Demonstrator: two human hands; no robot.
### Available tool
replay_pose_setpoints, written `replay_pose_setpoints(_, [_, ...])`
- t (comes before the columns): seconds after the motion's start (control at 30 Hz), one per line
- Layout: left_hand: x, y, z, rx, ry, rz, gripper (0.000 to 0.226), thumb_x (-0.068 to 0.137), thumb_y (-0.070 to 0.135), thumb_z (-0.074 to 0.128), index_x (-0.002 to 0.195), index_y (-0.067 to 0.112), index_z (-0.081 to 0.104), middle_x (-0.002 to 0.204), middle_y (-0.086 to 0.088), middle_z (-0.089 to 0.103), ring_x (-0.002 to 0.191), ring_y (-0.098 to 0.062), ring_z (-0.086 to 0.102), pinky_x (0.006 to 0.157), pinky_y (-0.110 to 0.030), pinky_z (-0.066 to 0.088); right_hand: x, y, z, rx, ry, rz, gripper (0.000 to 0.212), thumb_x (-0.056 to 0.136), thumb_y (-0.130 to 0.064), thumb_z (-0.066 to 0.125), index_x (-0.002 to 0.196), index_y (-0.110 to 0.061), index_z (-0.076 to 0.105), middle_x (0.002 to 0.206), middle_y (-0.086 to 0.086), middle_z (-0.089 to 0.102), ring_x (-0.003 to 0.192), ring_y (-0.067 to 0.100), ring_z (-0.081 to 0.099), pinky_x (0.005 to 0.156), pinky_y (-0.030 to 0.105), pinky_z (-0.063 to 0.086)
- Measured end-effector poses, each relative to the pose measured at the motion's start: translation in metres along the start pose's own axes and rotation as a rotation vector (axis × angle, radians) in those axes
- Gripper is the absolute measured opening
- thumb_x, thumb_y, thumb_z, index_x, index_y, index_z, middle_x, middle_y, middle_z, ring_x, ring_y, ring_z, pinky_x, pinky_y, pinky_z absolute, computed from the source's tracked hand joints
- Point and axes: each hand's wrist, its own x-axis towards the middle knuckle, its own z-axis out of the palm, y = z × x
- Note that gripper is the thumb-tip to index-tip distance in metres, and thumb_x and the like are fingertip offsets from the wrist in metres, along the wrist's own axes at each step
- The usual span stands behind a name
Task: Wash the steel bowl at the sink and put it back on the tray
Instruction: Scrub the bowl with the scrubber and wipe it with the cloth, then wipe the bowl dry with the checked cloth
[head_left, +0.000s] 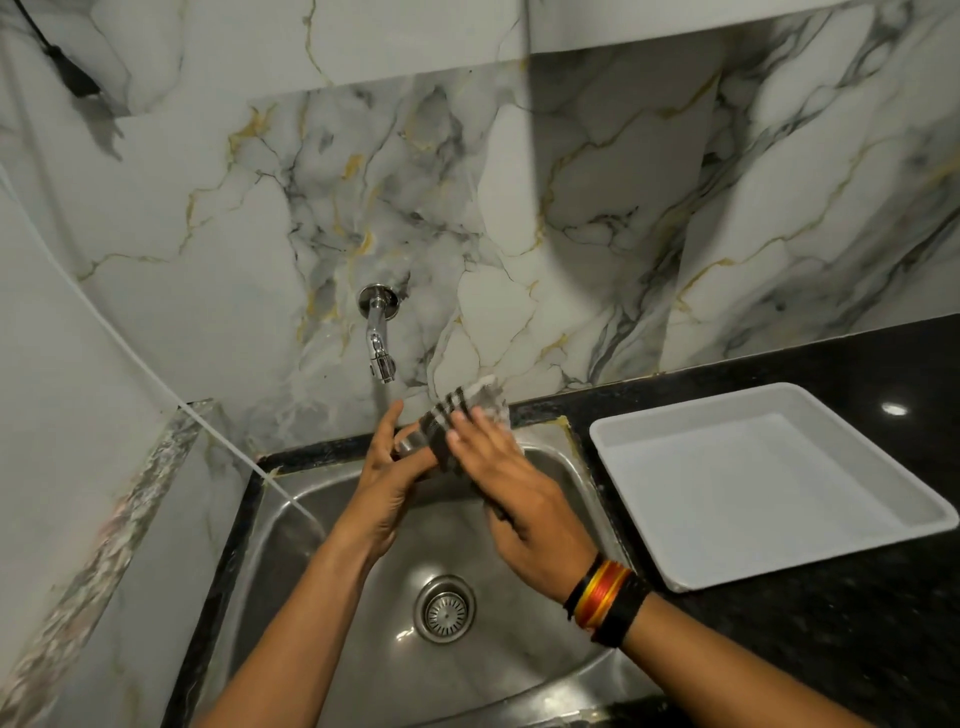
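Steel sink (545, 670) beneath both hands' grip, left hand (387, 483) and right hand (511, 493), flat around striped grey cloth (457, 421); bowl unseen.

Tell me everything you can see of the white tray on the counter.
The white tray is a shallow square with rounded corners and a low raised rim, seemingly plastic with a matte, slightly textured floor. It sits flat on the dark speckled counter, right of the steel sink, turned at an angle to the counter's edge. Nothing lies in it, and neither hand touches it.
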Motion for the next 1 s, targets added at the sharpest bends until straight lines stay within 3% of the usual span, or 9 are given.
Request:
replay_pose_setpoints(0.13, [-0.008,0.004,-0.001,-0.087,-0.053,-0.034,0.138,0.044,0.040,0.104,0.163,0.022,0.036,0.139,-0.012,0.070,0.124,-0.027,0.070,0.103,-0.040,0.057,0.009,0.015,-0.010,0.200,0.161,0.282,0.088,0.084,0.021,0.050,0.158,-0.022,0.032,0.165,-0.005,0.033,0.152,0.011,0.031,0.124,0.036,0.030])
replay_pose_setpoints(0.23, [-0.014,0.015,0.002,-0.105,-0.133,-0.035,0.144,0.035,0.046,0.107,0.160,0.023,0.038,0.132,-0.007,0.075,0.119,-0.024,0.073,0.095,-0.032,0.062,0.015,0.025,-0.015,0.384,0.215,0.461,0.073,0.093,0.014,0.051,0.152,-0.028,0.045,0.151,-0.007,0.054,0.141,0.010,0.049,0.115,0.041,0.042])
replay_pose_setpoints(0.33, [-0.014,0.020,0.004,-0.143,-0.145,-0.035,0.152,0.030,0.052,0.107,0.162,0.021,0.036,0.126,-0.003,0.078,0.118,-0.023,0.074,0.100,-0.034,0.061,0.019,0.021,-0.017,0.478,0.194,0.525,0.071,0.095,0.011,0.049,0.150,-0.034,0.048,0.136,-0.011,0.064,0.119,0.015,0.066,0.104,0.042,0.053])
replay_pose_setpoints(0.43, [-0.008,0.019,0.003,-0.112,-0.095,-0.006,0.145,0.035,0.051,0.105,0.159,0.023,0.037,0.131,-0.007,0.076,0.121,-0.025,0.073,0.099,-0.036,0.060,0.016,0.007,-0.018,0.359,0.199,0.434,0.078,0.092,0.012,0.051,0.156,-0.032,0.038,0.156,-0.007,0.048,0.143,0.004,0.044,0.118,0.026,0.037])
replay_pose_setpoints(0.5, [-0.002,0.016,0.002,-0.052,-0.055,0.020,0.129,0.048,0.043,0.099,0.161,0.030,0.036,0.143,-0.016,0.067,0.126,-0.027,0.070,0.096,-0.034,0.059,0.012,0.001,-0.018,0.197,0.188,0.314,0.085,0.088,0.016,0.051,0.159,-0.025,0.030,0.165,-0.007,0.033,0.152,0.004,0.028,0.122,0.022,0.028])
replay_pose_setpoints(0.67, [0.003,0.004,0.008,0.057,0.054,0.047,0.125,0.053,0.045,0.089,0.164,0.038,0.031,0.150,-0.008,0.055,0.131,-0.018,0.062,0.097,-0.029,0.053,-0.003,-0.005,-0.002,-0.059,0.030,0.048,0.094,0.074,0.028,0.047,0.158,-0.008,0.029,0.168,0.007,0.023,0.158,0.021,0.012,0.127,0.046,0.018])
replay_pose_setpoints(0.8, [0.004,-0.005,0.020,0.096,0.079,0.022,0.131,0.053,0.052,0.091,0.166,0.037,0.028,0.152,-0.005,0.055,0.130,-0.017,0.061,0.097,-0.029,0.052,-0.005,0.011,-0.017,-0.004,-0.023,0.092,0.091,0.077,0.026,0.047,0.159,-0.010,0.029,0.169,0.003,0.022,0.158,0.017,0.013,0.128,0.040,0.019])
replay_pose_setpoints(0.9, [0.007,-0.010,0.033,0.124,0.079,0.018,0.132,0.053,0.056,0.094,0.165,0.042,0.026,0.151,-0.004,0.056,0.132,-0.021,0.061,0.099,-0.032,0.053,-0.010,0.027,-0.044,0.110,0.039,0.282,0.086,0.084,0.018,0.050,0.159,-0.017,0.029,0.165,-0.003,0.030,0.151,0.006,0.030,0.122,0.020,0.025])
replay_pose_setpoints(1.0, [0.011,-0.016,0.054,0.155,0.051,0.011,0.131,0.052,0.059,0.093,0.164,0.047,0.026,0.151,-0.003,0.056,0.132,-0.019,0.060,0.099,-0.030,0.051,-0.013,0.073,-0.073,0.344,0.319,0.744,0.062,0.088,0.011,0.049,0.143,-0.014,0.057,0.138,0.000,0.061,0.125,0.011,0.060,0.108,0.024,0.047])
